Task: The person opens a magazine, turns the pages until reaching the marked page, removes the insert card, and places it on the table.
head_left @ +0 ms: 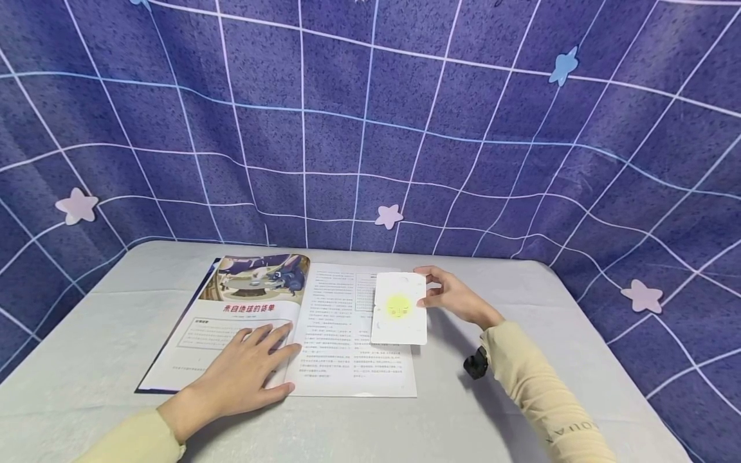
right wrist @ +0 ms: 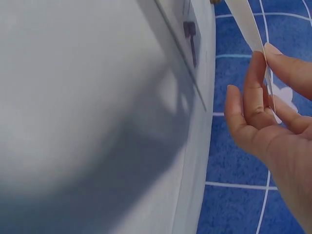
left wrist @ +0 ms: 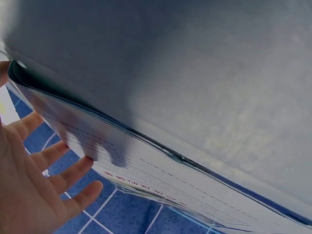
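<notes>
An open magazine (head_left: 330, 379) lies on the table, with a colour picture and red heading on its left page. My left hand (head_left: 243, 366) rests on that page near the fold, fingers spread; the left wrist view shows the same hand (left wrist: 44, 175) beside the pages with straight fingers. Over the right page is a white card (head_left: 398, 331) bearing a yellow sun-like face. My right hand (head_left: 454, 296) pinches the card's right edge between thumb and fingers. In the right wrist view the card (right wrist: 246, 24) appears nearly edge-on in the right hand (right wrist: 273, 117).
A pale grey cloth covers the table (head_left: 347, 431). Behind it hangs a blue curtain (head_left: 336, 141) with a white grid and star shapes. A small black object (head_left: 476, 363) sits at the right wrist, by the sleeve.
</notes>
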A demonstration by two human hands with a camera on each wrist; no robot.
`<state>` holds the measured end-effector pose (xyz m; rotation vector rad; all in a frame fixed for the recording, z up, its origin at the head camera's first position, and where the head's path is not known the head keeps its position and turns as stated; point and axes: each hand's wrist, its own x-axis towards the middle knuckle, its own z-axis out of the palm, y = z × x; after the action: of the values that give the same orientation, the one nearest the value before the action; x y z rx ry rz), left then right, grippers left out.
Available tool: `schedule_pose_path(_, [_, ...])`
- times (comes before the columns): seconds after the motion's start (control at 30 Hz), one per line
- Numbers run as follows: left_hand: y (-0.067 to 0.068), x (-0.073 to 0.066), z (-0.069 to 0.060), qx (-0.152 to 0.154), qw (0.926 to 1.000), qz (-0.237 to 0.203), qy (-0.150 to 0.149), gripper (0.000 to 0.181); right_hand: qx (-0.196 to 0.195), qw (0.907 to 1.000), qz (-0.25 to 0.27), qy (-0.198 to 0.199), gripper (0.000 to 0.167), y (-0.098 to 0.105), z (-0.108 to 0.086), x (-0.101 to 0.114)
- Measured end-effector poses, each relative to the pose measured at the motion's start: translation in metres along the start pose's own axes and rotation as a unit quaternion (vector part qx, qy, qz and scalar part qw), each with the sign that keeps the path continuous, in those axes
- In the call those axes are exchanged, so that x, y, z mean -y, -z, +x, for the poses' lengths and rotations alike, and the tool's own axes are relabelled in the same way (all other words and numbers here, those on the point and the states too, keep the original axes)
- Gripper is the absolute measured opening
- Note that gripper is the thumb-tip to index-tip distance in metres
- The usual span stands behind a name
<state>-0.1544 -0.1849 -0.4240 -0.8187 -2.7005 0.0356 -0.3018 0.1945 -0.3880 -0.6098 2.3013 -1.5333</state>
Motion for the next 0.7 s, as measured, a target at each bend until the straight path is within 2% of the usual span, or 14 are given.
schedule_pose_path(0.47, [-0.001,0.0,0.0,-0.01,0.9999,0.003,-0.005,0.056,0.004,0.9999,-0.01,-0.011,0.067,0.026,-0.017,-0.018])
schedule_pose_path(0.7, [-0.001,0.001,0.0,-0.012,0.9999,0.003,-0.007,0.056,0.006,0.9996,0.008,-0.027,0.068,0.038,-0.025,-0.024])
